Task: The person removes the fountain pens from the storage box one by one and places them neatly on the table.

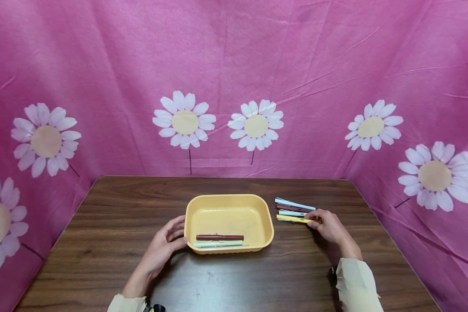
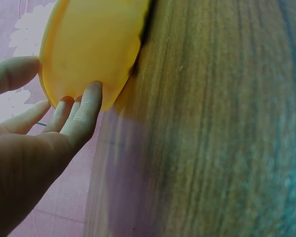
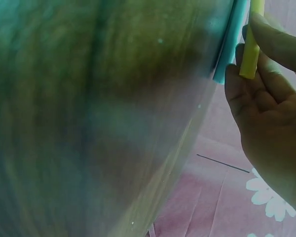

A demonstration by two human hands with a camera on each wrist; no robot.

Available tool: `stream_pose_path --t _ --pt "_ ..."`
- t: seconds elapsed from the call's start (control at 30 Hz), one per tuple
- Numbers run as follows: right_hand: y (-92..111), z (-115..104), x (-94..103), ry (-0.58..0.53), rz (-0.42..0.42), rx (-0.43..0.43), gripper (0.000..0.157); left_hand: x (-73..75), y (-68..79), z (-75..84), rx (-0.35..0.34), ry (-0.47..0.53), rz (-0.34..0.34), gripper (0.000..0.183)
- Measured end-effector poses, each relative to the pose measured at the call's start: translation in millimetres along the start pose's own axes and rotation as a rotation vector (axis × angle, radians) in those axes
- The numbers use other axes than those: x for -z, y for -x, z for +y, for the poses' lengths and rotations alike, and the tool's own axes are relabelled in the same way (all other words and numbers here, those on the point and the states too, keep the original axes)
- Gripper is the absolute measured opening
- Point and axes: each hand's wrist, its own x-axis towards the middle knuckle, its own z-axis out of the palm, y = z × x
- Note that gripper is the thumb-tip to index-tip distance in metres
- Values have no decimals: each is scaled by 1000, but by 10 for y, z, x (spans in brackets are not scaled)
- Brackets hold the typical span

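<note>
A yellow plastic tray [image 1: 229,200] stands mid-table, with a dark red pen [image 1: 220,237] and a pale green pen [image 1: 218,244] lying along its near side. My left hand [image 1: 165,240] touches the tray's left end, fingers fairly straight against the outer wall [image 2: 89,54]. To the right of the tray, my right hand [image 1: 333,228] pinches a yellow pen [image 1: 292,219] between thumb and fingers. Beside that pen lie a light blue pen [image 1: 290,212], a dark red pen [image 1: 292,208] and, farthest back, another light blue pen [image 1: 294,203].
The brown wood-grain table [image 1: 140,195] ends at a pink cloth [image 1: 234,52] with white daisies, which hangs behind it and along both sides. Bare table surface shows in front of the tray and to its left.
</note>
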Motion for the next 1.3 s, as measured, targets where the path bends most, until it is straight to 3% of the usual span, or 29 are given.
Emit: stream_pose_path --t 0.6,1.0,1.3 --pt "-64 53 -33 49 -33 -45 13 4 -16 -24 9 0 4 62" --pt "-87 -83 8 49 -36 -102 13 5 -25 -15 16 -35 7 62" --pt "-100 -262 86 18 33 -86 12 14 -16 3 24 -53 2 61"
